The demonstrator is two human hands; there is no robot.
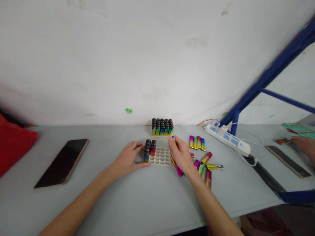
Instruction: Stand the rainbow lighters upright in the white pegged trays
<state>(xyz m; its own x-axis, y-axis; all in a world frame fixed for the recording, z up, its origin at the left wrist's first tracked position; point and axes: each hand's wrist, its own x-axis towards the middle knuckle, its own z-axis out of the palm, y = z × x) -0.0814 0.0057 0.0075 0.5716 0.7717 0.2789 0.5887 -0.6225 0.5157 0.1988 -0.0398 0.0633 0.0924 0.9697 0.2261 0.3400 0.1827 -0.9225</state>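
A white grid tray lies on the grey table, with several upright black-topped lighters in its left columns. My left hand rests at the tray's left side, thumb and fingers apart around the corner, holding nothing. Over the tray's right edge, my right hand has its fingers pinched together; a small dark tip shows at them, the rest hidden. Behind stands a full block of upright lighters. Loose colourful lighters lie to the right, near and beyond my right hand, with a row of them further back.
A dark tablet lies at left beside a red bag. At right are a white power strip with cables and a blue metal frame. Beyond it, another person's hand is near a dark phone-like slab.
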